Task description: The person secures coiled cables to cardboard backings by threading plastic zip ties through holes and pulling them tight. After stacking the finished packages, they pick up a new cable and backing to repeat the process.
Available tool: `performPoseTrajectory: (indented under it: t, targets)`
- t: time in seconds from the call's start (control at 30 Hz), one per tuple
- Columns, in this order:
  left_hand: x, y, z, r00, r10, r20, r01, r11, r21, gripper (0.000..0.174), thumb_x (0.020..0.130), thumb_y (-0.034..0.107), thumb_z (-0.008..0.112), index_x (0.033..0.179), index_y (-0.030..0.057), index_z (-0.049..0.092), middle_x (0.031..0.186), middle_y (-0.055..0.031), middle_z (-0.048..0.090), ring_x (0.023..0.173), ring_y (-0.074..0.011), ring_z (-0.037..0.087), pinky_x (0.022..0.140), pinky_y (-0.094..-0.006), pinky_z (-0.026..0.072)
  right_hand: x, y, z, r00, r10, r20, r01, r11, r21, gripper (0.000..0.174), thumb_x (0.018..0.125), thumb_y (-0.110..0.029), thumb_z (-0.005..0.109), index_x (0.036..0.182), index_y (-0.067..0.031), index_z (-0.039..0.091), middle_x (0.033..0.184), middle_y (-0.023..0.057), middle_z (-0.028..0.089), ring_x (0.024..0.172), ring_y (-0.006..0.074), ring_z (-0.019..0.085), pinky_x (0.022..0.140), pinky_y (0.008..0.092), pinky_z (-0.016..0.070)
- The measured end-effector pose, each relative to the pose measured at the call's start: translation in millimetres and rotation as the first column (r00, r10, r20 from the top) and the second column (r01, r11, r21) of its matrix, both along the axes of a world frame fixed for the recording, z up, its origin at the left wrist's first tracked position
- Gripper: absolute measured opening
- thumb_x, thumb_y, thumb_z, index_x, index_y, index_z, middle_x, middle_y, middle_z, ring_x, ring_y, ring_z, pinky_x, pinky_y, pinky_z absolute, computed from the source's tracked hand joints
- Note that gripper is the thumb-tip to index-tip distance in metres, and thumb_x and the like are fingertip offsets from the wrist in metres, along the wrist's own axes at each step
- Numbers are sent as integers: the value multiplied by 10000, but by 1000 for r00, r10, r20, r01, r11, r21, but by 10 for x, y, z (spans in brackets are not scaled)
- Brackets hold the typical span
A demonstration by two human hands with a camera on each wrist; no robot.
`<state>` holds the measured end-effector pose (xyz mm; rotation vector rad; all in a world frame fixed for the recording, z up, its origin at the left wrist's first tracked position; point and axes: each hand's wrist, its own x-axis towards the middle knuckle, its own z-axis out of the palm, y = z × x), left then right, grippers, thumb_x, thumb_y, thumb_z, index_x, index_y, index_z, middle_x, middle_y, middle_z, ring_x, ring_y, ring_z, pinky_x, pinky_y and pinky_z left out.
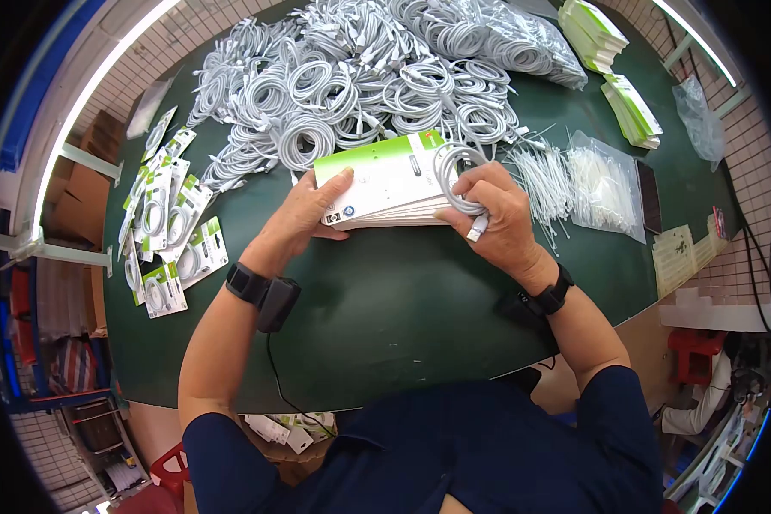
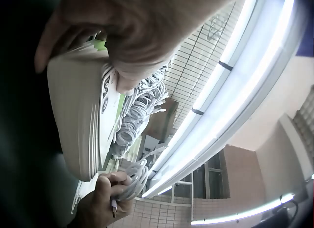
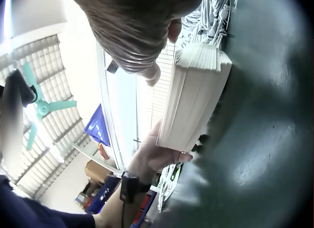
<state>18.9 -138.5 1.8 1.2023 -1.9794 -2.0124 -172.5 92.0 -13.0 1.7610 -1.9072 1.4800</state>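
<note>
My left hand (image 1: 307,206) grips the left end of a thick stack of white and green packaging cards (image 1: 384,184), thumb over the top card. In the left wrist view the edges of the stack (image 2: 73,115) show under that hand. A coiled white cable (image 1: 448,178) is held in the curled fingers of my right hand (image 1: 507,216), over the right end of the stack. Its plug (image 1: 478,228) pokes out below the fingers. In the right wrist view, the right hand (image 3: 135,34) is above the stack (image 3: 194,98), and the cable is hidden.
Coiled cables (image 1: 334,77) heap across the back of the green table (image 1: 368,308). Packed cable cards (image 1: 167,214) pile at the left. White zip ties (image 1: 540,184) lie at the right beside a bag of them (image 1: 604,184). More cards (image 1: 632,111) stand at the far right.
</note>
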Motion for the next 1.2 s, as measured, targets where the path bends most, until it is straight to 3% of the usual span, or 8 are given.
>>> performPoseTrajectory:
  t: [0.1,0.2,0.3,0.33,0.43,0.47,0.6,1.2]
  targets:
    - [66,8,160,982,-184,44,189,971,-147,778,953,597,697,1412,-13,542,1238,-126,688,1011,-224,724,730,-427,649,-64,93,6,998,-29,55,27,999,34,361,661,-91,957,837,-26,648,957,103,686,849,292,667,727,372,544]
    - [51,-119,288,884,-298,361,396,887,-238,816,921,635,703,1381,-26,576,1122,-154,736,939,-265,739,758,-421,627,-80,152,-28,998,5,69,-12,995,95,378,654,-86,962,840,-10,641,968,109,679,841,288,667,722,374,545]
    - [70,-59,323,885,51,464,429,302,-851,832,885,626,740,1372,-31,588,977,-186,747,843,-348,730,797,-451,599,-99,132,-68,998,-8,70,3,997,73,424,719,-211,969,836,-25,606,933,79,660,716,222,620,637,326,496]
    - [30,14,475,896,60,440,398,331,-856,839,826,551,820,1388,-26,584,1079,-215,719,974,-402,698,882,-479,569,-99,133,-63,998,-14,67,9,997,82,427,713,-208,971,839,-24,606,927,79,655,703,220,612,627,328,490]
    - [0,108,595,962,-164,218,240,129,-962,819,790,407,879,1410,-27,564,1209,-228,673,1134,-385,640,974,-459,517,-88,137,-91,998,3,55,-7,997,76,434,708,-205,972,830,-25,597,912,84,646,697,218,608,622,333,488]
    - [-28,115,595,924,-324,201,255,135,-957,948,706,338,934,1487,13,507,1428,-220,548,1336,-402,506,1112,-468,439,-80,144,-101,997,5,72,-11,996,85,436,706,-203,973,826,-27,592,906,86,643,699,221,609,624,335,490]
    - [-153,348,426,833,-462,305,397,114,-911,1167,590,335,983,1582,106,412,1511,-201,462,1406,-434,445,1184,-533,359,-50,172,-105,995,-5,103,-7,993,119,441,701,-193,974,809,-33,577,876,92,631,698,234,610,627,342,496]
    - [-316,337,180,802,-508,315,429,124,-895,1125,587,249,974,1565,143,429,1449,-179,504,1352,-396,487,1129,-512,381,-133,41,-261,976,6,219,-39,988,148,358,766,-194,930,840,-34,619,791,106,597,679,274,586,629,370,475]
